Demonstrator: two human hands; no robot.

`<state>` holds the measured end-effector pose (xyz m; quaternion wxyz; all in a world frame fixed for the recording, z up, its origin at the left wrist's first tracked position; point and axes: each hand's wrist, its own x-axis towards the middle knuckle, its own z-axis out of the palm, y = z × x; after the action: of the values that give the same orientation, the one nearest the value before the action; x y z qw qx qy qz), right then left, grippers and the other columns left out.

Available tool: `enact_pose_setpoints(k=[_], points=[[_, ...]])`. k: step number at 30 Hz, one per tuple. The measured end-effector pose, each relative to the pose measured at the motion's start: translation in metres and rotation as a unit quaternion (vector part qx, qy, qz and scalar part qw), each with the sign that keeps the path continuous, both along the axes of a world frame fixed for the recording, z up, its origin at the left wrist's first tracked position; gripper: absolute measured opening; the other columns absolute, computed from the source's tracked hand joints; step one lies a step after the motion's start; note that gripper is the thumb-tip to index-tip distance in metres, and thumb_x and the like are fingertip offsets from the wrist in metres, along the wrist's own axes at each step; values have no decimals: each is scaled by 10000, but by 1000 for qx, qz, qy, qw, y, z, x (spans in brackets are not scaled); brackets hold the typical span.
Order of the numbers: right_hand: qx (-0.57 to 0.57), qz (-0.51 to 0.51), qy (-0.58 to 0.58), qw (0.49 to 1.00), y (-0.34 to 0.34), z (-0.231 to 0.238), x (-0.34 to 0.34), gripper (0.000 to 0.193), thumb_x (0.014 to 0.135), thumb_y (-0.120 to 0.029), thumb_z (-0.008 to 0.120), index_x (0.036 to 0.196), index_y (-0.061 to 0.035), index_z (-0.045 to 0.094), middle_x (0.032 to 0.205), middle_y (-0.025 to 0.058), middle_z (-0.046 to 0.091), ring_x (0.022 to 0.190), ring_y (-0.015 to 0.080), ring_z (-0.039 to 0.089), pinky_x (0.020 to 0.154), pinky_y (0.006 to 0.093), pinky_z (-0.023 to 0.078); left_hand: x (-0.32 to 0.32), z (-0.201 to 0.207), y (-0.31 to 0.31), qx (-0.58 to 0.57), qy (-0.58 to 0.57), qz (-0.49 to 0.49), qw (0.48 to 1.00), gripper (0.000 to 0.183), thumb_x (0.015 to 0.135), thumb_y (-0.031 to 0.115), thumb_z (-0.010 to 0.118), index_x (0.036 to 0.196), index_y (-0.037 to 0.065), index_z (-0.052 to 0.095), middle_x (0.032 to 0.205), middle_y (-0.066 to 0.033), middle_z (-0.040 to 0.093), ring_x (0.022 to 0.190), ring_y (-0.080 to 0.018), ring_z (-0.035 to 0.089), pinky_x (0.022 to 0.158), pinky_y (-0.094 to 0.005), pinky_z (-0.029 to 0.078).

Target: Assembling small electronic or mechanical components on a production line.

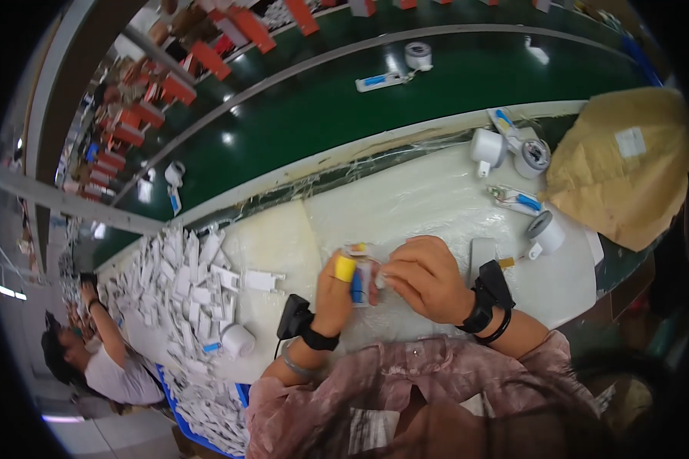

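Just in front of my body, my left hand (333, 289) is closed around a small white plastic housing with a blue part (357, 284) inside it. A yellow band wraps that hand's thumb. My right hand (430, 277) meets it from the right, thumb and fingertips pinched together at the housing's right side. Whatever lies between those fingertips is too small to make out. Both wrists wear black straps with dark boxes. Left of my left hand, a loose white plastic piece (262, 281) lies on the pale table covering (375, 191).
White plastic parts (184, 287) pile up at left, above a blue bin (177, 398). Round white-grey units (544, 229) with blue-cored handles sit at right, near a brown paper sheet (628, 164). A green conveyor belt (298, 115) carries similar units. A co-worker (115, 367) is at far left.
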<state>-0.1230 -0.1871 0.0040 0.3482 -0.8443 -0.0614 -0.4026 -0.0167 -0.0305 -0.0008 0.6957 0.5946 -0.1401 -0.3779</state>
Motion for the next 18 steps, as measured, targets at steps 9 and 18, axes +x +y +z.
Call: enact_pose_setpoints(k=[9,18], points=[[-34,61,-100,993,8,-3,-12,248,742,-25,667,989,-53,668,891,60,624,760,240,607,671,348,486,157,2,-30,-55,22,137,989,475,1004,467,400,990,42,611,776,-75,638,636,-188,618,561,-326,529],[-45,91,-163,981,10,-6,-20,356,737,-58,635,1087,6,630,948,85,608,797,229,613,722,340,502,89,-7,-98,39,-569,-83,817,502,874,-18,569,1363,20,463,1404,-172,469,1321,-317,424,1112,-402,309]])
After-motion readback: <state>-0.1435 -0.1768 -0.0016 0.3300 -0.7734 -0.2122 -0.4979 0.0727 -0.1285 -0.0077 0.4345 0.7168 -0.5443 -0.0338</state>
